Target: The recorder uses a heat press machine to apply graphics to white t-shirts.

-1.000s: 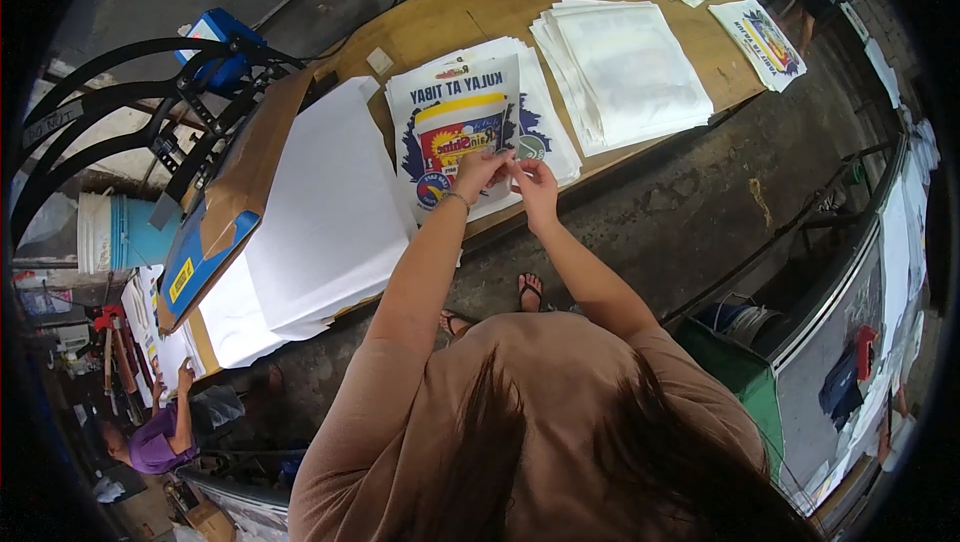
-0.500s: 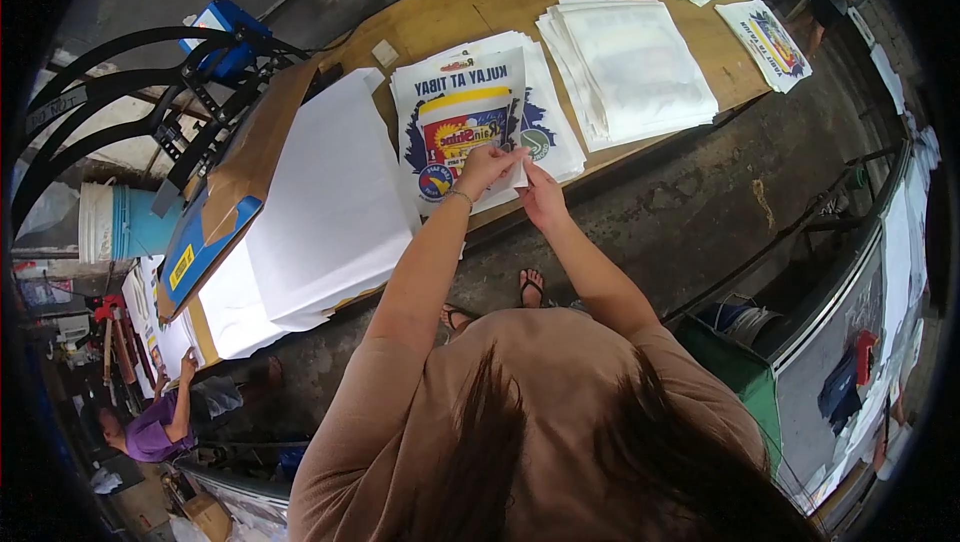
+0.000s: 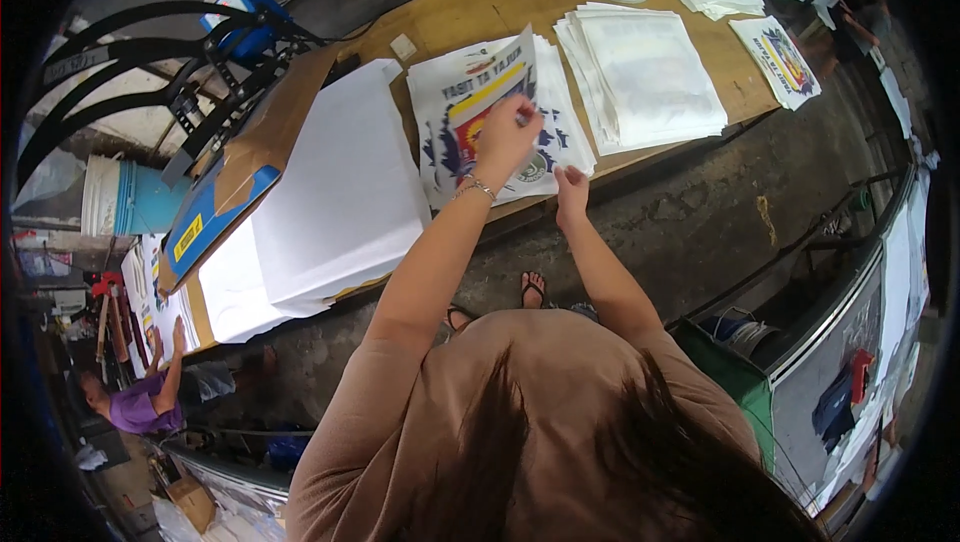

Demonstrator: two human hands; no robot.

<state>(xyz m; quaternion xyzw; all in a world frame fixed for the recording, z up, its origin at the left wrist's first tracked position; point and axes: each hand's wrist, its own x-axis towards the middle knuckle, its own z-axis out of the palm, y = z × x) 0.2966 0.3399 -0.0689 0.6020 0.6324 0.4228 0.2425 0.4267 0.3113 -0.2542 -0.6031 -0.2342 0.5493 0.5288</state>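
Sheet (image 3: 484, 94): printed, upper middle of frame, over the pile (image 3: 562, 92) on the table (image 3: 455, 4); its right part is raised and bowed. Left hand (image 3: 508, 137) pinches it near the right edge, fingers curled. Right hand (image 3: 572, 197), at the pile's lower right corner: fingers loosely bent, cannot tell whether they pinch anything.

Handling (judged): light, thin, limp; probably slick against its neighbours, easily creased. Best hold: a free edge or corner, lightly.

Versus 0.5 s ago: hands then met at the sheet's right edge; now apart, left higher, right lower; sheet lifted more steeply.
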